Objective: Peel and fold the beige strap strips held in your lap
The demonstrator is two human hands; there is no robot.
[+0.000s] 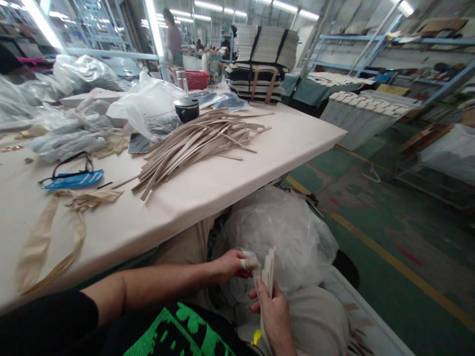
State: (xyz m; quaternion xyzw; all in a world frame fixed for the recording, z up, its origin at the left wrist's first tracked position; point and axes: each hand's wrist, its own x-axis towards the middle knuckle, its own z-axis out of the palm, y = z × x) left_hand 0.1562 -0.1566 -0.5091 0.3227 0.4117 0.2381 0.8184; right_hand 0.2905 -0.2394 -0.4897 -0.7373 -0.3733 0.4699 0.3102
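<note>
Holding a small bunch of tan strips (267, 269) upright, the right hand (274, 316) grips them from below so they stay together. The left hand (232, 264) pinches the top of the bunch, just in front of a big plastic bag (282, 232). Farther off, on the bench (230, 183), lies a big pile of strips (193, 143).

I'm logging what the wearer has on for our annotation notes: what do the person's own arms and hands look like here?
Both forearms are bare. The left arm comes out of a short black sleeve; the shirt front below it is black with a bright green print. The left hand has pale tape or a bandage wrapped around a fingertip. The right hand is gloveless; no rings or watch can be seen.
</note>
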